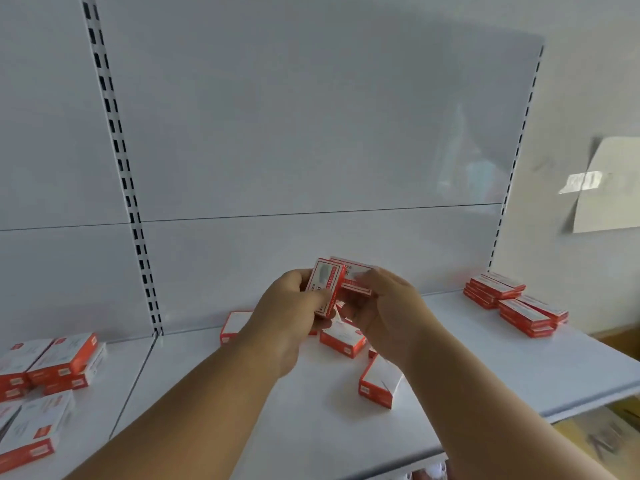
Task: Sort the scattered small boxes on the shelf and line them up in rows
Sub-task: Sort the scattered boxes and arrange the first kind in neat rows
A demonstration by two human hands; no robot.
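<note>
While both hands are up off the shelf, here's the state:

held boxes: two small red-and-white boxes; one (pixel 325 289) tilted on edge in the left hand, the other (pixel 353 277) lying flatter, just behind it, in the right hand. The two overlap or touch; can't tell which.
left hand (pixel 287 306): fingers curled round the near box, thumb on its long side.
right hand (pixel 384 306): fingers wrapped on the far box; fingertips partly hide the label.
loose boxes: one (pixel 343 339) directly under the hands, one (pixel 379 382) below the right wrist, one (pixel 233 325) peeking out behind the left hand. All at odd angles.
done stack (pixel 516 304): far right of the right hand, layered in neat piles near the shelf (pixel 311 427) end.
other boxes (pixel 52 362): far left of the left forearm, on the next bay, loosely grouped.
handling: looks like light, stiff card; glossy faces probably slippery. Best pinched across the long edges, not the flat faces. Corners likely dent if squeezed.
next: square the pair together, then probably set them with the right-hand piles.
</note>
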